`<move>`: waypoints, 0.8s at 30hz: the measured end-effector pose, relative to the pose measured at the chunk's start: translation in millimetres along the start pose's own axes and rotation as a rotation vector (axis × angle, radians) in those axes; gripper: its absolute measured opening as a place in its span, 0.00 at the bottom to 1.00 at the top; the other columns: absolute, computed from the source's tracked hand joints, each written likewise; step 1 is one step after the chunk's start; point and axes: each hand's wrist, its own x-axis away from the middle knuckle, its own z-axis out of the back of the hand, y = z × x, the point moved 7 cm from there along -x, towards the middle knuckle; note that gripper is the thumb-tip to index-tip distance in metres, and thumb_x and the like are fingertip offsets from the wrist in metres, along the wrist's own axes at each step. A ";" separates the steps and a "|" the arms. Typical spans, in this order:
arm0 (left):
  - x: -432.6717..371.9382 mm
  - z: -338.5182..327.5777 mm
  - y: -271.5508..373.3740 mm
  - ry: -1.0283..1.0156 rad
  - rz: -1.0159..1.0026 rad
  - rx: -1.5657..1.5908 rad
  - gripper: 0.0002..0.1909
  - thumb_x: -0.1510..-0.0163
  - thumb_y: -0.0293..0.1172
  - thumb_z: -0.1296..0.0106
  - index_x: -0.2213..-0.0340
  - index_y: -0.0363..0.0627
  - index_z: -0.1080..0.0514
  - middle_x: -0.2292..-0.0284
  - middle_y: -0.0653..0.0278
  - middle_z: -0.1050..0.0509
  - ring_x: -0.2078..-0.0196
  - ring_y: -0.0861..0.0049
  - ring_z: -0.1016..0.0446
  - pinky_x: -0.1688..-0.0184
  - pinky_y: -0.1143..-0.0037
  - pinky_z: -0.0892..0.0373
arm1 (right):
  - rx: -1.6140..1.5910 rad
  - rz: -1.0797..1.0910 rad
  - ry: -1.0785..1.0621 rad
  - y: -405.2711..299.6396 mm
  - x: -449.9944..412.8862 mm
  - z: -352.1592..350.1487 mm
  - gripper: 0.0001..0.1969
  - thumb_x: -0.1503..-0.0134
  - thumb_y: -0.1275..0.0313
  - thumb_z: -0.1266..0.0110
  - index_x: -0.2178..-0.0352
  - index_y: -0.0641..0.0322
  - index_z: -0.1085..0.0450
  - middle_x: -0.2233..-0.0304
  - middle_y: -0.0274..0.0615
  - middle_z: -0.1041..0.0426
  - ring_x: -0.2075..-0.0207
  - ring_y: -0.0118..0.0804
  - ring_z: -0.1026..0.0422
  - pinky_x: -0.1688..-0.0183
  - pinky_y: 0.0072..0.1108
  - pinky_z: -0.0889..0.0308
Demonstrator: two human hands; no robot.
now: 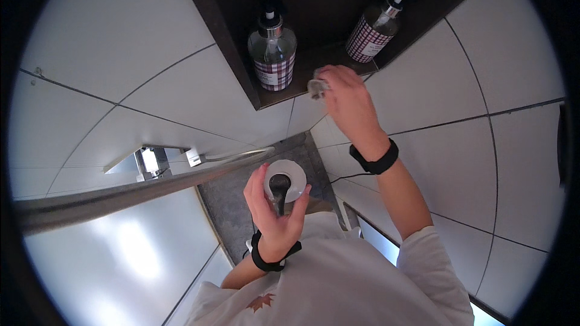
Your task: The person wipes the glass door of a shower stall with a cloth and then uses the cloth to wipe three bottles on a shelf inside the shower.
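My left hand (pixel 272 224) is closed around a round white container (pixel 297 176), seen from above, low in front of my body. A black part (pixel 280 184), which looks like a pump head, stands out at its middle and points towards me. Higher up, at the front edge of a dark wall niche, my right hand (pixel 351 99) grips a small crumpled greyish cloth or wipe (pixel 317 88). That hand is slightly blurred. In the niche, a clear pump bottle with a checked label (pixel 274 61) stands left of it, and a second checked pump bottle (pixel 370 38) stands above and to its right.
The dark niche (pixel 233 65) has a hard front edge. White tiled walls (pixel 435 154) flank a grey floor (pixel 231 206). At left are a chrome fitting (pixel 154 161) and a long brownish rail or edge (pixel 136 194). A thin dark cable (pixel 351 176) runs behind my right forearm.
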 end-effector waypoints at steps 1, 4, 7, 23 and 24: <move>-2.3 -1.8 0.3 -0.001 0.000 0.005 0.43 0.58 0.24 0.30 0.42 0.32 0.40 0.47 0.46 0.34 0.46 0.56 0.33 0.44 0.66 0.36 | 0.005 0.001 0.000 5.0 -2.7 2.6 0.12 0.54 0.83 0.45 0.64 0.69 0.27 0.62 0.51 0.24 0.57 0.51 0.27 0.51 0.36 0.31; -4.7 -2.5 5.2 -0.011 -0.007 0.014 0.43 0.58 0.24 0.30 0.42 0.33 0.41 0.47 0.46 0.34 0.46 0.56 0.33 0.44 0.67 0.36 | 0.130 -0.164 0.054 24.8 -20.3 2.1 0.11 0.54 0.83 0.45 0.65 0.68 0.28 0.62 0.51 0.24 0.54 0.52 0.27 0.50 0.35 0.31; -6.2 -1.5 5.1 0.000 -0.026 -0.001 0.43 0.58 0.23 0.30 0.42 0.33 0.41 0.47 0.46 0.34 0.46 0.56 0.33 0.44 0.67 0.36 | 0.000 -0.008 0.036 -8.1 -8.1 -4.3 0.11 0.54 0.83 0.45 0.65 0.69 0.28 0.62 0.52 0.24 0.56 0.53 0.27 0.52 0.36 0.31; -10.7 3.6 -5.2 0.041 -0.002 0.005 0.43 0.59 0.24 0.30 0.43 0.33 0.39 0.48 0.48 0.33 0.48 0.56 0.32 0.45 0.67 0.35 | 0.007 -0.149 -0.066 26.7 -11.7 5.1 0.11 0.51 0.82 0.47 0.64 0.68 0.28 0.60 0.51 0.24 0.55 0.53 0.26 0.50 0.36 0.30; -12.4 1.4 -1.3 0.019 -0.020 -0.016 0.43 0.59 0.25 0.29 0.43 0.34 0.39 0.48 0.49 0.33 0.48 0.57 0.32 0.45 0.67 0.35 | 0.037 -0.120 0.006 23.8 -14.3 -0.1 0.11 0.51 0.83 0.48 0.64 0.68 0.28 0.60 0.51 0.24 0.56 0.53 0.27 0.50 0.36 0.30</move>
